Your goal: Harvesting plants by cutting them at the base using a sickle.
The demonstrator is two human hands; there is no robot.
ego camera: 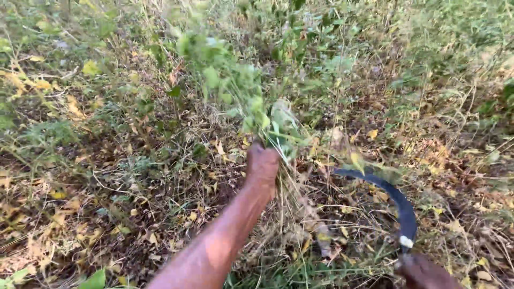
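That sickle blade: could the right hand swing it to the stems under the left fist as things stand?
Probably yes. The sickle in the right hand curves toward the stems below the left hand; only loose dry litter lies between.

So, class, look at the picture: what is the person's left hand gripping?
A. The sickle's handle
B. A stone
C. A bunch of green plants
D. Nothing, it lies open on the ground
C: the left hand is closed around a bunch of green plants rising from the fist, while the right hand holds the sickle low at the right edge.
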